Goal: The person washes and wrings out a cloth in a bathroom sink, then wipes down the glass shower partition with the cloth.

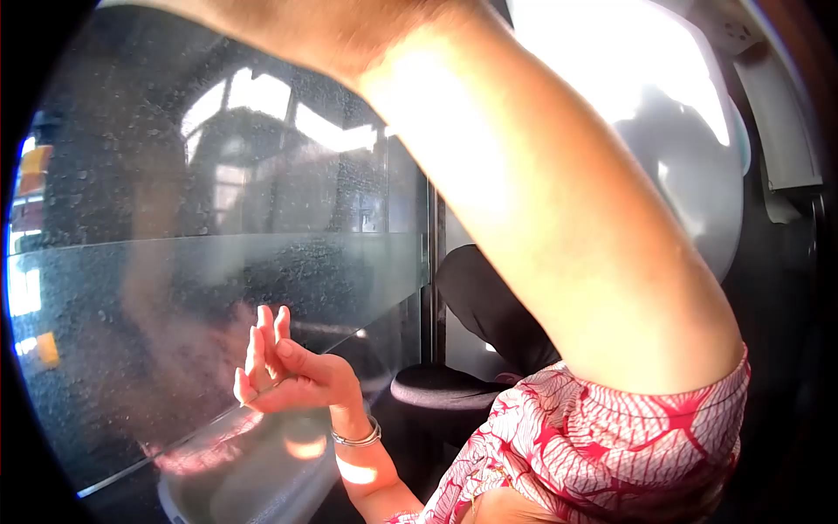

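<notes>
My left hand (288, 371) is raised with its fingers partly curled and apart, and it holds nothing. Thin bangles (360, 433) circle its wrist. Just beyond the hand stands a dusty, spotted glass panel (332, 288); whether the fingertips touch it I cannot tell. Below the hand lies a pale, see-through tub (262, 489). My right arm (541, 201) crosses close in front of the camera, bent, with strong sunlight on it. The right hand itself is cut off beyond the top edge. A red and white patterned sleeve (628, 437) covers the shoulder.
Behind the arm is a large, shiny white rounded surface (707, 201). Black cloth-covered shapes (489, 297), perhaps legs, show near the middle. A pale panel or box (781, 122) is at the far right. Bright windows reflect in the glass.
</notes>
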Demonstrator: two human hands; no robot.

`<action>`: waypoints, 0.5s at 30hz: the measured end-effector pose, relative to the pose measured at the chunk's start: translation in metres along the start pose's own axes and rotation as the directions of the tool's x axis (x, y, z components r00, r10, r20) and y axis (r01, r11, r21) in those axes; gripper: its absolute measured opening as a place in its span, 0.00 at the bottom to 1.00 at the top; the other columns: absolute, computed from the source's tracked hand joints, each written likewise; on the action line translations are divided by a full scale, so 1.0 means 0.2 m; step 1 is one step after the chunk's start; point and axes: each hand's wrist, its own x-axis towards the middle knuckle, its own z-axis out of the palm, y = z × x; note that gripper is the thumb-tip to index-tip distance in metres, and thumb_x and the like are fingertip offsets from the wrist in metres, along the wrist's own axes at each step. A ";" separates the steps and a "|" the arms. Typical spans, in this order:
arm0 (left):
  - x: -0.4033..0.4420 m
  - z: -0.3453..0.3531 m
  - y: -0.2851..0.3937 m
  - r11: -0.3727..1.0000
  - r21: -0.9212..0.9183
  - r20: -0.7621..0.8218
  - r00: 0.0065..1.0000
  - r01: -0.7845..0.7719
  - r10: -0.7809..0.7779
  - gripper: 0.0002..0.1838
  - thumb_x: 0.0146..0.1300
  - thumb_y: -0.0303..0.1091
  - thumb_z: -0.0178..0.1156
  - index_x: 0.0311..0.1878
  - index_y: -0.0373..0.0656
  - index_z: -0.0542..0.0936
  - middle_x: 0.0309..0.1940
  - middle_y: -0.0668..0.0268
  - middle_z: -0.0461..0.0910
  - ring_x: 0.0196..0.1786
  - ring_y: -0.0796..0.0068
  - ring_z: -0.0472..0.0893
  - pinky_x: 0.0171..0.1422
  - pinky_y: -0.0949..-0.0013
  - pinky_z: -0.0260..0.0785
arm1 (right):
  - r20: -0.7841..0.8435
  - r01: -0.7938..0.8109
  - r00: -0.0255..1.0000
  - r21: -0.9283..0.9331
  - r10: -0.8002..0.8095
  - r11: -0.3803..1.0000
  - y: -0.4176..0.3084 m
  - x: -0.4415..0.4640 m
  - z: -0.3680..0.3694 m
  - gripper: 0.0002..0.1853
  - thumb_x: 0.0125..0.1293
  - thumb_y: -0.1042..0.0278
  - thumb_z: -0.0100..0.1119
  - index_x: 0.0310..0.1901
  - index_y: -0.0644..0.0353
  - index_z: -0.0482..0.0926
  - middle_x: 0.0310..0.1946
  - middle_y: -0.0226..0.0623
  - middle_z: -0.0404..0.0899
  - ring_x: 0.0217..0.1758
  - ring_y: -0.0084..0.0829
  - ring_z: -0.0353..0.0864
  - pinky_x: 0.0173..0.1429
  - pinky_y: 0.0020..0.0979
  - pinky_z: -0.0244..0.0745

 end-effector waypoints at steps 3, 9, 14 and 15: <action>-0.28 -0.15 -0.19 0.997 0.044 -0.007 0.998 -0.055 0.056 0.17 0.65 0.25 0.42 0.51 0.32 0.48 0.43 0.49 0.67 0.41 0.55 0.78 0.40 0.62 0.79 | 0.028 -0.202 0.979 -0.004 0.202 0.979 -0.04 -0.55 0.08 0.16 0.56 0.59 0.54 0.47 0.46 0.71 0.46 0.25 0.68 0.56 0.23 0.63 0.67 0.36 0.43; -0.19 0.10 -0.36 0.971 0.223 -0.023 0.995 -0.087 0.094 0.23 0.66 0.28 0.41 0.58 0.29 0.45 0.43 0.54 0.67 0.41 0.57 0.77 0.38 0.66 0.79 | 0.120 -0.774 0.624 -0.045 0.772 0.632 0.20 -1.69 0.30 0.16 0.57 0.59 0.53 0.47 0.47 0.71 0.46 0.26 0.67 0.56 0.23 0.63 0.66 0.35 0.45; -0.38 0.23 -0.38 0.946 0.314 -0.106 0.988 -0.076 0.114 0.24 0.66 0.30 0.42 0.60 0.31 0.46 0.43 0.58 0.67 0.43 0.61 0.77 0.38 0.69 0.78 | 0.118 -0.957 0.273 -0.072 0.955 0.282 0.29 -2.34 0.36 0.16 0.58 0.59 0.53 0.48 0.48 0.70 0.47 0.27 0.67 0.56 0.23 0.63 0.66 0.34 0.47; -0.38 0.24 -0.39 0.941 0.330 -0.118 0.986 -0.071 0.115 0.24 0.66 0.30 0.42 0.60 0.31 0.46 0.43 0.58 0.67 0.43 0.62 0.77 0.38 0.69 0.77 | 0.104 -0.964 0.250 -0.064 0.963 0.257 0.32 -2.38 0.39 0.16 0.58 0.59 0.53 0.48 0.48 0.70 0.47 0.27 0.67 0.56 0.23 0.63 0.65 0.34 0.47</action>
